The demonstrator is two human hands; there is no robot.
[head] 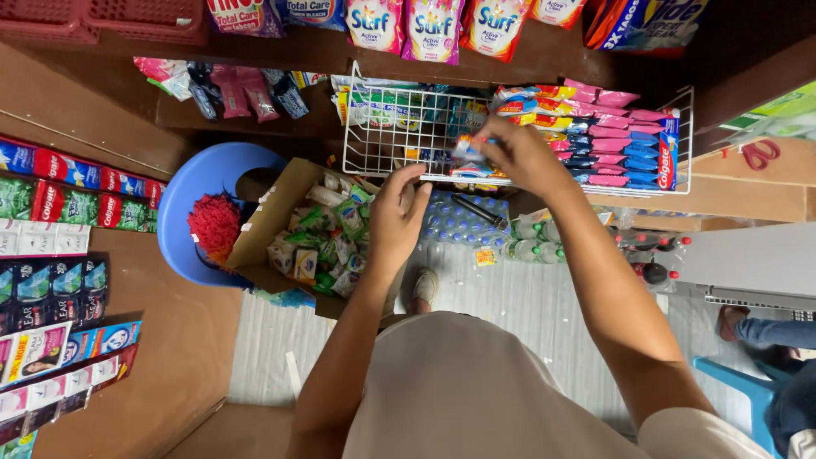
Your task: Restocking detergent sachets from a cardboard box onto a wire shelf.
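Right hand point(520, 153) pinches a small blue-and-white sachet point(470, 150) at the front rim of the white wire basket point(382, 127), at twelve o'clock. Left hand point(398, 219), fingers loosely curled and empty, hovers over the open cardboard box point(280, 212) (crammed with packets). Risk, as I judge it: the light pinch could slip, dropping the sachet through the wire gaps onto the bottles below.

The left half of the white wire basket point(374, 140) is left mostly open, so room is offered there from above. Its right half is filled by stacked pink and blue packets point(616, 140). Entry from behind the basket is narrowed by hanging sachets point(432, 30). Below the basket, passage is blocked by an open cardboard box point(285, 212) and wrapped bottles point(463, 219); left of it, a blue tub point(183, 217) stands.
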